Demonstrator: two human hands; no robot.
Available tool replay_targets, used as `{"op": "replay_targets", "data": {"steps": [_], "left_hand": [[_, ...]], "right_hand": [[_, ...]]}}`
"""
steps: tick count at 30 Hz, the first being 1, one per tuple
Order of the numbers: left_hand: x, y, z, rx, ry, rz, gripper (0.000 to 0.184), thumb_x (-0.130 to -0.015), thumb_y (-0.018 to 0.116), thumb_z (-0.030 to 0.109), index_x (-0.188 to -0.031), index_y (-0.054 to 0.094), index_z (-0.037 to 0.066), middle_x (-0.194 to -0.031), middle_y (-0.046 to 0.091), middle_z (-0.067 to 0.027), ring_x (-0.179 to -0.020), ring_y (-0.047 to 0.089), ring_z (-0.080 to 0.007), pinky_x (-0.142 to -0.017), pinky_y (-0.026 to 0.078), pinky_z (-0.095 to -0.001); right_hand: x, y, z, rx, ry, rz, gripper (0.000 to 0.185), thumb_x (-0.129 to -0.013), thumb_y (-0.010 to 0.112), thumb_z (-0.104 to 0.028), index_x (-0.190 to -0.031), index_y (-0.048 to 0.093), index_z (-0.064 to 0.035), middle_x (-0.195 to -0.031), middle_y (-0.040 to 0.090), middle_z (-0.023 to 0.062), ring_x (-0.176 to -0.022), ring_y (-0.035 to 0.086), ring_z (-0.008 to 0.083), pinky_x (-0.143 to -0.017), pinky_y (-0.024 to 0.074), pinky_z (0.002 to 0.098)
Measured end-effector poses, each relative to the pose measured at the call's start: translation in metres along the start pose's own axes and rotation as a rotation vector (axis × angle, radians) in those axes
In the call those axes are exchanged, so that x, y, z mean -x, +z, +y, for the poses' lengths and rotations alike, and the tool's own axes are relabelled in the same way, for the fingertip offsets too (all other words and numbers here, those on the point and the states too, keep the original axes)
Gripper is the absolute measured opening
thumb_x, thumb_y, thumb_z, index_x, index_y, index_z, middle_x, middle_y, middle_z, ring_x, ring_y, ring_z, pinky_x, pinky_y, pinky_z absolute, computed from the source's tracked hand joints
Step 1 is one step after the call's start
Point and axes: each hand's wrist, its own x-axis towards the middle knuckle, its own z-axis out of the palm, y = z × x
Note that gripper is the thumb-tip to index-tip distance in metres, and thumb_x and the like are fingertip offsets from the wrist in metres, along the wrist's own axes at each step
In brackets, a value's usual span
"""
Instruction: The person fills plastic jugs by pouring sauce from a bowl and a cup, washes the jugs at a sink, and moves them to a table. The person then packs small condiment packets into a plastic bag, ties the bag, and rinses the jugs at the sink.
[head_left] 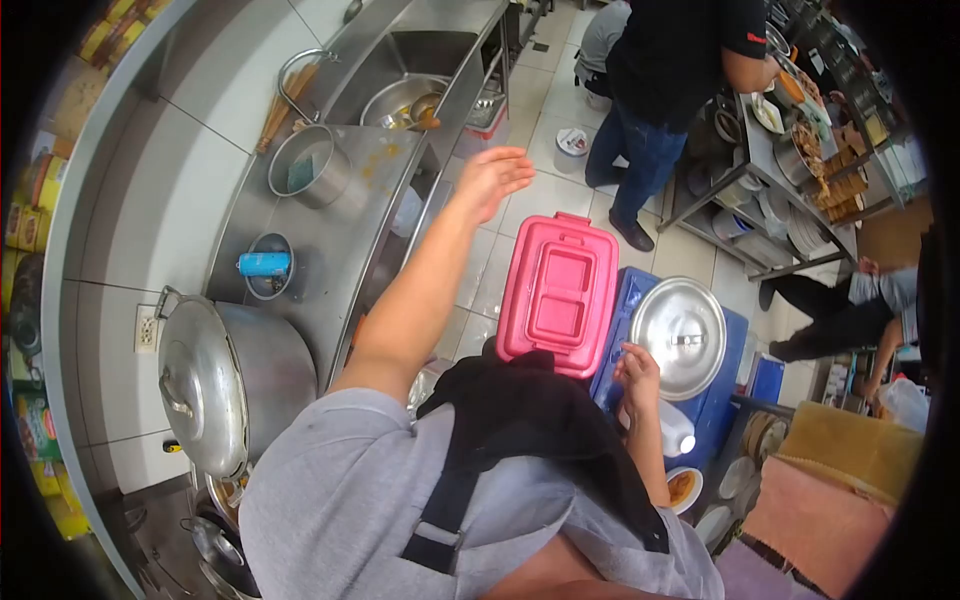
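Note:
My left hand [495, 182] is stretched out ahead over the floor, fingers straight and holding nothing. Below and to its right is a pink plastic container with a closed lid [557, 292], close in front of my black apron. My right hand [638, 374] is near my body with its fingers curled in, and nothing shows in it. It is just beside a round metal lid [680, 335] lying on a blue plastic surface [722, 405]. A white plastic jug [676, 432] lies partly behind my right wrist. Whether that hand touches the lid, I cannot tell.
Along the left runs a steel counter [345, 235] with a sink, a metal pot [305, 165] and a large lidded stockpot [235, 385]. A person in dark clothes [665, 70] stands ahead by a loaded steel table [765, 150]. Another person is at the right. A white bucket [571, 150] is on the floor.

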Motion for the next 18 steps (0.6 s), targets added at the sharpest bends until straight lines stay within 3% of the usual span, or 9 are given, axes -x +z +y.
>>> {"op": "replay_targets", "data": {"steps": [10, 16, 18], "left_hand": [[0.007, -0.091, 0.048, -0.099, 0.085, 0.270, 0.026, -0.093, 0.057, 0.005, -0.118, 0.054, -0.001, -0.107, 0.064, -0.0143, -0.094, 0.066, -0.0255, -0.086, 0.055, -0.0359], [-0.078, -0.216, 0.117, -0.302, 0.302, 0.684, 0.038, -0.087, 0.062, 0.006, -0.124, 0.052, -0.001, -0.118, 0.059, -0.0164, -0.106, 0.060, -0.0257, -0.086, 0.052, -0.0377], [-0.118, -0.265, 0.147, -0.555, 0.428, 0.908, 0.052, -0.081, 0.065, 0.010, -0.129, 0.049, -0.003, -0.128, 0.052, -0.0206, -0.117, 0.053, -0.0306, -0.095, 0.047, -0.0410]], "right_hand": [[-0.131, 0.053, -0.078, -0.211, -0.093, -0.266, 0.019, -0.097, 0.053, -0.008, -0.113, 0.059, -0.0015, -0.076, 0.058, 0.0025, -0.064, 0.056, 0.0120, -0.061, 0.0489, 0.0263], [-0.179, 0.163, -0.096, -0.185, -0.053, -0.413, 0.018, -0.096, 0.053, -0.007, -0.111, 0.060, -0.0007, -0.077, 0.060, 0.0043, -0.064, 0.057, 0.0127, -0.061, 0.0494, 0.0254], [-0.201, 0.218, -0.104, -0.137, -0.015, -0.486, 0.017, -0.096, 0.053, -0.008, -0.110, 0.061, -0.0006, -0.077, 0.061, 0.0042, -0.065, 0.058, 0.0127, -0.061, 0.0497, 0.0250]]}}
